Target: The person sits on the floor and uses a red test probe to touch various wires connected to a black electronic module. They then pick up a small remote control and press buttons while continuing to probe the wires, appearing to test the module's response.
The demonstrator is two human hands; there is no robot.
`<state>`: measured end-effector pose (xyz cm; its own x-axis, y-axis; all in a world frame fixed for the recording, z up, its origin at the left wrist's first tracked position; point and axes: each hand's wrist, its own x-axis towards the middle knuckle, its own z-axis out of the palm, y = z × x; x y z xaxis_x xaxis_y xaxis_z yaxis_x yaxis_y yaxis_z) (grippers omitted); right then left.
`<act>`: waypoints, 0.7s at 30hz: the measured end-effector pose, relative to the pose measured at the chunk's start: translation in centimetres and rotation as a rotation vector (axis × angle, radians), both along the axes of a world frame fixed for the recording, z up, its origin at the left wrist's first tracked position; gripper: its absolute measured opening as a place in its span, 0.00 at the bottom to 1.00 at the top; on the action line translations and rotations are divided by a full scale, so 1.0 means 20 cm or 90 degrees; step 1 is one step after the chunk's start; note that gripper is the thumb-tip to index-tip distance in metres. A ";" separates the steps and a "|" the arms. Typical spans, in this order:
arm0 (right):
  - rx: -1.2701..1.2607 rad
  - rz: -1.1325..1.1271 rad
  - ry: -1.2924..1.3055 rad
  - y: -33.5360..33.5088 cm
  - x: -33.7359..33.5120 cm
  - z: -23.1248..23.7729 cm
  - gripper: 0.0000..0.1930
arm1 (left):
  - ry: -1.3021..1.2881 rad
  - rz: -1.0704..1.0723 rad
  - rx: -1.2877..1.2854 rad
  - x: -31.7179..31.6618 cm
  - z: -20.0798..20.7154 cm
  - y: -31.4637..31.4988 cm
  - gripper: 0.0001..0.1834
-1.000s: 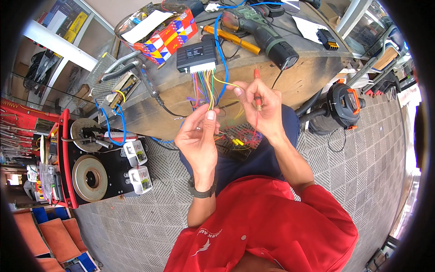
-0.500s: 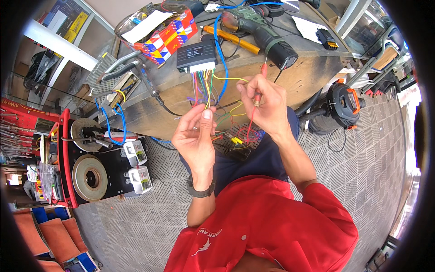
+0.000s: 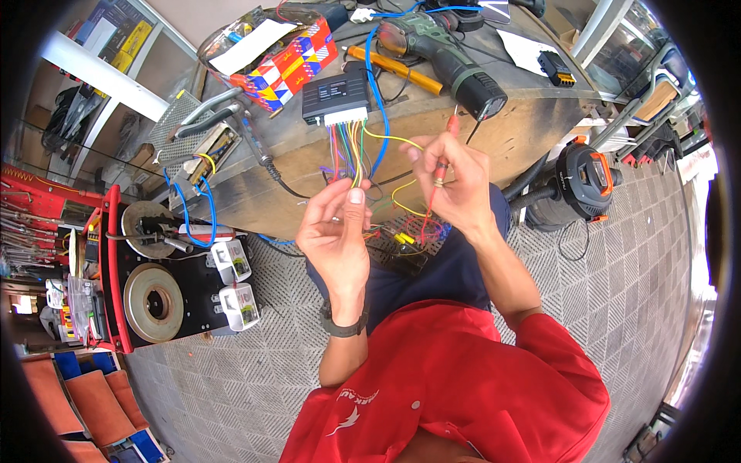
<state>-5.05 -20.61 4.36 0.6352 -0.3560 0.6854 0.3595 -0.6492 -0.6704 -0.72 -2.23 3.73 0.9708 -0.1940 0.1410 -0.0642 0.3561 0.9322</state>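
Observation:
A black control box point(image 3: 335, 94) lies at the table's front edge, with a white connector point(image 3: 345, 116) on its near side. From that connector a bundle of coloured wires point(image 3: 353, 150) hangs down to my left hand point(image 3: 338, 235), which pinches it between thumb and fingers. My right hand point(image 3: 463, 181) is closed around a red test probe point(image 3: 453, 123) whose thin tip points up and away from me. One yellow wire point(image 3: 395, 139) curves from the connector to the fingertips of my right hand. Loose wires with yellow connectors point(image 3: 403, 238) hang below, partly hidden by my hands.
A green cordless drill point(image 3: 455, 65) and an orange tool point(image 3: 394, 69) lie behind the box. At the back left stands a patterned carton point(image 3: 289, 65). A red-framed cart with discs point(image 3: 154, 302) is on the left; a black-and-orange vacuum cleaner point(image 3: 575, 185) stands right.
Both hands keep their grip and have shifted only slightly. The red probe stands a little more upright, and the yellow wire loop below my right hand has shifted.

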 end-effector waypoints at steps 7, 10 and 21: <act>0.104 0.023 0.042 0.07 0.02 -0.01 0.17 | 0.004 -0.013 -0.003 -0.02 0.01 -0.02 0.14; 0.155 0.040 0.038 0.08 0.03 -0.02 0.18 | -0.003 -0.022 -0.009 -0.02 0.01 -0.03 0.13; 0.247 0.070 0.040 0.14 0.09 -0.03 0.18 | -0.011 -0.048 -0.064 -0.01 0.00 -0.05 0.10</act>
